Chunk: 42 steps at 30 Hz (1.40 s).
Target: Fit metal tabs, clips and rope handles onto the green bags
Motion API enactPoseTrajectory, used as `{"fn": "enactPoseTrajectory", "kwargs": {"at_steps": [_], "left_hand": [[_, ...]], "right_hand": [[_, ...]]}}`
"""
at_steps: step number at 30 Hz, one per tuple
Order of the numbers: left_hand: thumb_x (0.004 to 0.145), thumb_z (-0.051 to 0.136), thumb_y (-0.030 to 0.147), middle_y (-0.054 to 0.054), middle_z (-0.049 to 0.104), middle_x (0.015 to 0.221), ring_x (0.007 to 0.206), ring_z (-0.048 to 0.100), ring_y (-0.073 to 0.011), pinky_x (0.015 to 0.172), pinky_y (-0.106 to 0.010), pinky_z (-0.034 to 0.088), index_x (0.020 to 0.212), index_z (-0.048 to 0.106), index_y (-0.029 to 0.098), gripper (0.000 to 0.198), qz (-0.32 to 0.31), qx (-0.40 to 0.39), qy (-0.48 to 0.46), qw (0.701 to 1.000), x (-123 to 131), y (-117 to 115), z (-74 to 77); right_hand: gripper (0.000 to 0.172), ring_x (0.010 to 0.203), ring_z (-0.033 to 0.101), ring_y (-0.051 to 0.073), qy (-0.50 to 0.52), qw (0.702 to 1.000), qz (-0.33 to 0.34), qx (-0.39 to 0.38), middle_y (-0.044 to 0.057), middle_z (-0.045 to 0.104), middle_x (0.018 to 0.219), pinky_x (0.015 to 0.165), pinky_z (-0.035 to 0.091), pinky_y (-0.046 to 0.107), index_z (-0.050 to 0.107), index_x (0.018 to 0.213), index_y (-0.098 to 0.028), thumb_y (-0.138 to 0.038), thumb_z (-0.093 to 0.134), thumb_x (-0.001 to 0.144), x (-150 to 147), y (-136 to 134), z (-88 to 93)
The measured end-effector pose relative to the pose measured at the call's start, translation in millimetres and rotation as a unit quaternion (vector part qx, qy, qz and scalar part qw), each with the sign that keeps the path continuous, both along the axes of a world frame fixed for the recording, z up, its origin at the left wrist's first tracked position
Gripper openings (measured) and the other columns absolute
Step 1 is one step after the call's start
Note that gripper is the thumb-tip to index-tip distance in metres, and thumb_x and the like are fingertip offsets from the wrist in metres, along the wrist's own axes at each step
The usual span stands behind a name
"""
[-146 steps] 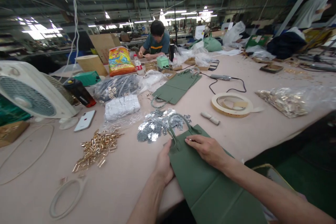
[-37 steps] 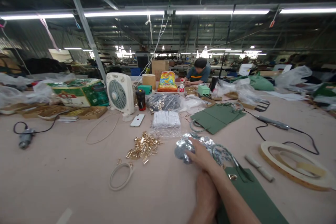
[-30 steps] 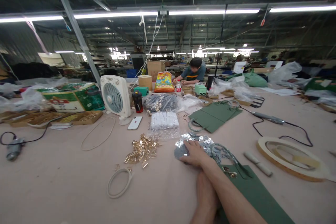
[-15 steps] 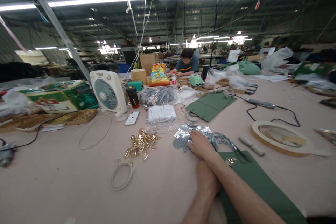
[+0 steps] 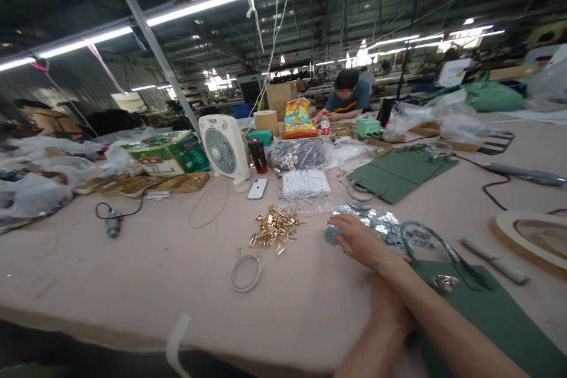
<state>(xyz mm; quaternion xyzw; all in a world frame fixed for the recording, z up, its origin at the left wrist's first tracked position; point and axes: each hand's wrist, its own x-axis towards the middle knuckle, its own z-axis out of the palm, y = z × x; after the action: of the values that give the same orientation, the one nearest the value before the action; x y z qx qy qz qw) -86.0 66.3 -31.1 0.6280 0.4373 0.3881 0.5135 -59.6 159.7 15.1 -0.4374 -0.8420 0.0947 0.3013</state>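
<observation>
My right hand lies palm down, fingers stretched out, on a heap of small silver metal pieces. Its forearm crosses over my left hand, which rests at the left edge of a flat dark green bag; the left fingers are hidden under the arm. The bag's looped handles point toward the silver heap, and a small shiny fitting sits near its top. A pile of gold metal clips lies left of my right hand.
A white cord loop, phone, fan, bagged parts, more green bags, a large tape roll and a small paper roll lie around. A person works across the table. The table edge runs along the bottom left.
My right hand left the green bag and reached over my left arm onto the silver pieces, where it stays. The view has swung left; my left hand has stayed at the bag's edge.
</observation>
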Motion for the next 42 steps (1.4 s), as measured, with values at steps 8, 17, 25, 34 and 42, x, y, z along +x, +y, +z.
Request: {"fn": "enactPoseTrajectory", "kwargs": {"at_steps": [8, 17, 25, 34, 42], "left_hand": [[0.082, 0.057, 0.015, -0.011, 0.070, 0.126, 0.115, 0.064, -0.0304, 0.106, -0.042, 0.045, 0.131, 0.066, 0.021, 0.051, 0.029, 0.043, 0.072, 0.996, 7, -1, -4.5], [0.085, 0.057, 0.016, -0.006, 0.076, 0.117, 0.108, 0.070, -0.0288, 0.095, -0.038, 0.050, 0.124, 0.070, 0.027, 0.043, 0.057, 0.056, 0.086, 0.993, 5, 0, 5.9], [0.096, 0.048, 0.021, -0.008, 0.076, 0.121, 0.113, 0.070, -0.0315, 0.100, -0.045, 0.052, 0.128, 0.066, 0.023, 0.037, 0.008, 0.126, 0.084, 0.988, 6, 12, 9.5], [0.097, 0.050, 0.027, -0.010, 0.072, 0.125, 0.116, 0.068, -0.0297, 0.103, -0.046, 0.054, 0.127, 0.065, 0.023, 0.034, 0.031, 0.211, 0.133, 0.968, 13, 9, -6.0], [0.087, 0.059, 0.023, -0.013, 0.070, 0.122, 0.121, 0.063, -0.0324, 0.113, -0.054, 0.046, 0.108, 0.070, 0.020, 0.023, 0.136, 0.226, 0.054, 0.963, 19, 24, -23.7]], "right_hand": [[0.034, 0.113, 0.067, 0.027, -0.007, 0.991, 0.039, -0.131, 0.007, 0.072, 0.123, 0.100, 0.049, 0.038, 0.073, 0.123, -0.027, -0.016, 0.060, 0.093, -93, 7, 5.8], [0.015, 0.103, 0.065, 0.026, -0.011, 0.989, -0.030, -0.144, 0.011, 0.067, 0.112, 0.088, 0.051, 0.035, 0.076, 0.099, -0.018, -0.030, 0.076, 0.090, -131, 16, -17.7], [0.022, 0.111, 0.062, 0.029, -0.092, 0.991, -0.050, -0.085, 0.015, 0.067, 0.121, 0.084, 0.059, 0.039, 0.069, 0.112, -0.015, -0.032, 0.065, 0.099, -130, 15, -28.8], [0.016, 0.097, 0.069, 0.027, -0.097, 0.992, -0.044, -0.065, 0.014, 0.074, 0.112, 0.075, 0.058, 0.035, 0.068, 0.110, -0.012, -0.022, 0.062, 0.099, -114, 4, -27.2], [0.010, 0.087, 0.068, 0.015, 0.233, 0.969, -0.072, -0.033, 0.000, 0.072, 0.096, 0.080, 0.051, 0.025, 0.066, 0.106, -0.022, -0.028, 0.057, 0.106, -48, -33, 38.5]]}}
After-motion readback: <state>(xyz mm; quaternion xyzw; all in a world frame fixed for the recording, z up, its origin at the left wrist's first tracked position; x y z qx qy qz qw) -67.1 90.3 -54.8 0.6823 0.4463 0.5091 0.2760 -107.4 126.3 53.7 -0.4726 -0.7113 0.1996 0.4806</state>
